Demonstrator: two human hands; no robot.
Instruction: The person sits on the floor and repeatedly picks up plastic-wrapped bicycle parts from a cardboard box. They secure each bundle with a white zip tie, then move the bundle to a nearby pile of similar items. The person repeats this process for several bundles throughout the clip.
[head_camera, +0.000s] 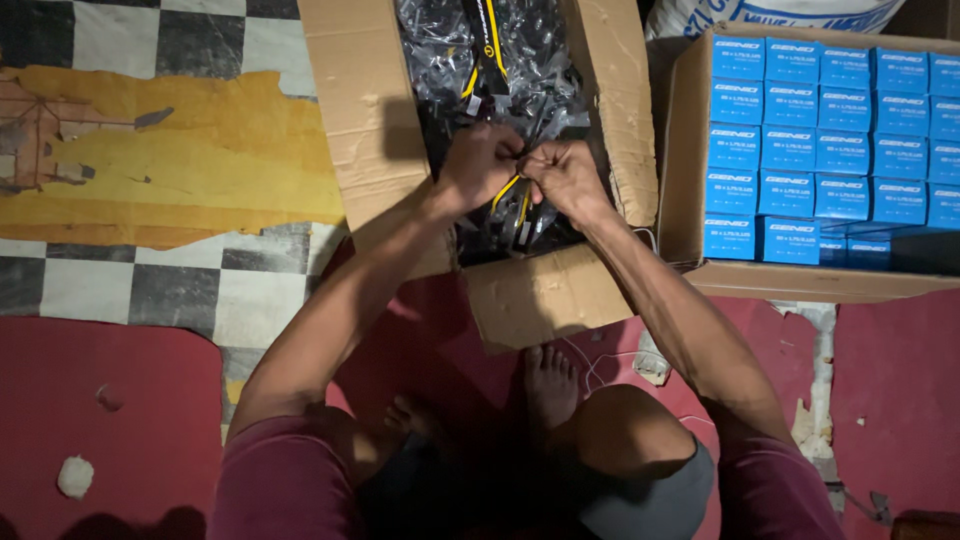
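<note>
Black-yellow packet (510, 195) was pinched by both hands, left (478, 165) and right (565, 175), over the carton (350, 110); probably tearing it open, needing a firm outward pull.

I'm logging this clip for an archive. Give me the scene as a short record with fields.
left hand: pinching a black and yellow packet, over the open cardboard box
right hand: gripping the same packet, touching the left hand
box contents: clear-wrapped black items
to the right: carton of small blue boxes
floor: red mat, checkered tiles
</note>
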